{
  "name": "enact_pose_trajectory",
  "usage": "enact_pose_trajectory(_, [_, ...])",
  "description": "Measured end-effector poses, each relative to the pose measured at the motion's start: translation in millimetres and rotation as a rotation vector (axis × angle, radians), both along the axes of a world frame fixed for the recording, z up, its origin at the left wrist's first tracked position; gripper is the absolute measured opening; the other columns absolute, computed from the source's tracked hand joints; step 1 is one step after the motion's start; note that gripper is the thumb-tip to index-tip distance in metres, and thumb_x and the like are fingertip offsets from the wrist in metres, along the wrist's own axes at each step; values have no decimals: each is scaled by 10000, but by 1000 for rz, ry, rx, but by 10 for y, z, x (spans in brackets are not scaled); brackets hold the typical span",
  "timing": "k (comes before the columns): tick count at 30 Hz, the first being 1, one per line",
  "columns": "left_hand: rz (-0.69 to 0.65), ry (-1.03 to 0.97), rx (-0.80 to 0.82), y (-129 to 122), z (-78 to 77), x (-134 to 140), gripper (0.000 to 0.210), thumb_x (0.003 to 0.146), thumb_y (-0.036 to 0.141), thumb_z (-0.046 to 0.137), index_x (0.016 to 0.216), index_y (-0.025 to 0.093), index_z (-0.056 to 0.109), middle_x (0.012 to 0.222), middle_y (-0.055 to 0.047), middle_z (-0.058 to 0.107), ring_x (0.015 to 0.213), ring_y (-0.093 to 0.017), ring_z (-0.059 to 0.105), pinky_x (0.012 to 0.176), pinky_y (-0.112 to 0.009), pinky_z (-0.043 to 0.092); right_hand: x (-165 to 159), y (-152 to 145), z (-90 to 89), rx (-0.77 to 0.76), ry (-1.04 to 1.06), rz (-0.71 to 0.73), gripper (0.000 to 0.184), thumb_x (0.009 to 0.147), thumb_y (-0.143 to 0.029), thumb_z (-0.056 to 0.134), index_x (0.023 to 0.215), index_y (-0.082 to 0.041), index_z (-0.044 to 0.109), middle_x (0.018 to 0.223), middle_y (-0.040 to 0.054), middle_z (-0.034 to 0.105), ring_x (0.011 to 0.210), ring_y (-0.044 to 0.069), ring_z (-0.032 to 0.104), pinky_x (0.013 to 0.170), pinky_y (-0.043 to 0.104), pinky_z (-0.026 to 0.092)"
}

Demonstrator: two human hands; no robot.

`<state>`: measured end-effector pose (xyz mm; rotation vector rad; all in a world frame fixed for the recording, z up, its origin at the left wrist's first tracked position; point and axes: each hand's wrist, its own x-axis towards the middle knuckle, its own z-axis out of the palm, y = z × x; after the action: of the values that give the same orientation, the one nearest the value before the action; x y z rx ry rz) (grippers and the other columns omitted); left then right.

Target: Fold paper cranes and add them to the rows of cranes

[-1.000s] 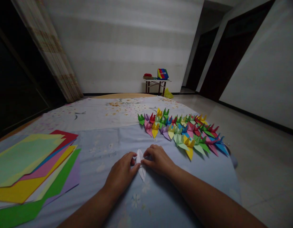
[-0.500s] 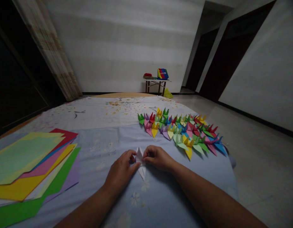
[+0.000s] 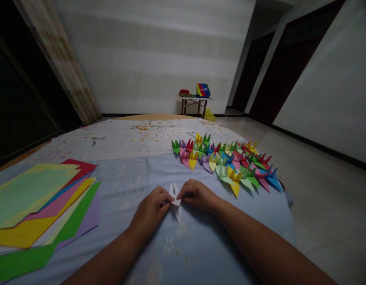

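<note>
Dozens of finished paper cranes (image 3: 227,162) in many colours already lie in close rows at about 1 o'clock from the hands, on the pale blue sheet (image 3: 135,174) that covers the work surface, so by the look of it a good share of the folding is done. One more piece is under way: a small white fold (image 3: 175,198) sits between the two hands near the middle of the sheet, its two narrow points standing up toward 12 o'clock and a longer point running down toward 6 o'clock. The left hand (image 3: 150,211) has thumb and forefinger closed on its left edge, and the right hand (image 3: 197,194) pinches its right edge the same way, both sets of fingertips pressed together on the paper. Judging from its shape, this white piece is partway along, with narrow flaps formed but no head or spread wings to be seen. A fanned stack of flat coloured sheets (image 3: 37,202) lies at 9 o'clock, well apart from the hands, which suggests plenty of paper is left unfolded. A small table (image 3: 195,103) stands far off by the wall at 12 o'clock.
</note>
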<state>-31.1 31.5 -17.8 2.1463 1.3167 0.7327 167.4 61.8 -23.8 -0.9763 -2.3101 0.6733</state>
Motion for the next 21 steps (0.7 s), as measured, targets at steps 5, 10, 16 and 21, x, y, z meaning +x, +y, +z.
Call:
enact_pose_trajectory(5, [-55, 93, 21, -9, 22, -22, 140, 768, 179, 510, 825, 223, 629, 899, 2, 565, 759, -141, 556, 689, -252, 419, 28, 21, -32, 35, -34, 46, 216, 701, -83, 615, 833, -228, 705, 786, 19, 631, 797, 156, 542, 767, 282, 388])
enact_pose_trajectory(10, [-107, 231, 36, -39, 98, -32, 188, 808, 211, 469, 898, 234, 632, 945, -9, 579, 798, -152, 573, 713, -259, 429, 57, 9, -46, 33, -68, 50, 185, 753, -158, 608, 882, -252, 701, 830, 23, 637, 838, 163, 538, 809, 316, 363])
enact_pose_trajectory(16, [-171, 402, 75, -68, 188, -29, 257, 841, 206, 414, 975, 234, 631, 995, -36, 585, 821, -161, 583, 732, -265, 441, 61, -1, -26, 58, -93, 65, 185, 755, -161, 608, 884, -253, 705, 847, 24, 627, 837, 155, 535, 806, 308, 358])
enact_pose_trajectory(21, [-221, 542, 129, -115, 234, -4, 296, 819, 167, 410, 1030, 223, 609, 1055, -66, 570, 882, -188, 572, 753, -294, 459, 55, -30, 21, 34, -131, 66, 211, 739, -146, 590, 887, -243, 705, 860, 28, 623, 843, 162, 525, 821, 323, 347])
